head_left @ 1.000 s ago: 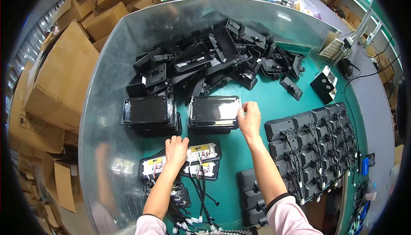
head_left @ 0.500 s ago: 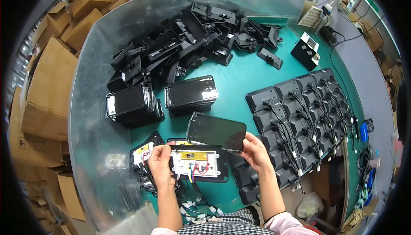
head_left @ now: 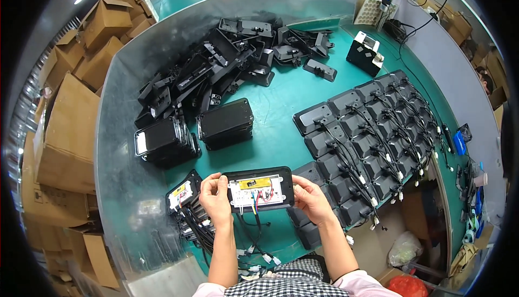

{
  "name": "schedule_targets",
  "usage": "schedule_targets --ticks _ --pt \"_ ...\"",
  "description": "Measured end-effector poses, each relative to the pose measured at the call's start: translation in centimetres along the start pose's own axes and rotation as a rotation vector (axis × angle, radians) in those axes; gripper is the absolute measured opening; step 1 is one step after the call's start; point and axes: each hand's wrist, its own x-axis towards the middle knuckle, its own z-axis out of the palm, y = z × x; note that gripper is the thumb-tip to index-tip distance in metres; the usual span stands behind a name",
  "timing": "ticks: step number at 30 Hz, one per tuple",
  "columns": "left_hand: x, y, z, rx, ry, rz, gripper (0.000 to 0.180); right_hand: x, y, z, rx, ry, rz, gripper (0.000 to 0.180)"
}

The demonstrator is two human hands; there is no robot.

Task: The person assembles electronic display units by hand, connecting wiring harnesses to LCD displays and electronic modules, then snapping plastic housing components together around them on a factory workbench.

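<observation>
Open black housing with exposed circuit board and coloured wires held above green table edge, just in front of stacked black cases. Left hand clamped on left end, right hand on right end. Judged light, rigid shell; board and dangling leads fragile. Best gripped by rim ends, wiring left untouched.

A black case holds a white board with a yellow label and red, green and yellow wires. The tabletop is teal green, black housings are piled far left, brown cardboard boxes stand left, and the shirt is black-and-white checked.
</observation>
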Motion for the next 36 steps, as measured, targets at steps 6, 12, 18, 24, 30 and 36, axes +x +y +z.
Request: schedule_targets --ticks 6,12,18,24,30,36 --pt "-1.2 -0.4 0.9 -0.142 0.032 0.159 0.018 1.0 2.1 1.0 -0.424 0.237 -0.287 0.022" --pt "-2.4 -0.3 0.0 -0.264 -0.185 -0.122 0.020 1.8 3.0 1.2 -0.458 0.333 -0.453 0.019" --pt "-3.2 0.1 -0.4 -0.344 -0.182 -0.198 0.031 2.0 3.5 0.7 -0.241 0.273 -0.416 0.023" --pt "-2.4 -0.9 -1.0 -0.167 -0.130 -0.059 0.029 2.5 3.7 0.9 -0.285 0.285 -0.282 0.032" --pt "-3.8 1.9 -0.8 0.242 -0.383 0.152 0.025 2.8 1.5 4.2 -1.394 -0.073 -0.691 0.035" --pt "-4.7 2.5 -0.6 0.307 -0.375 0.128 0.023 2.9 1.9 5.6 -1.396 -0.064 -0.614 0.019"
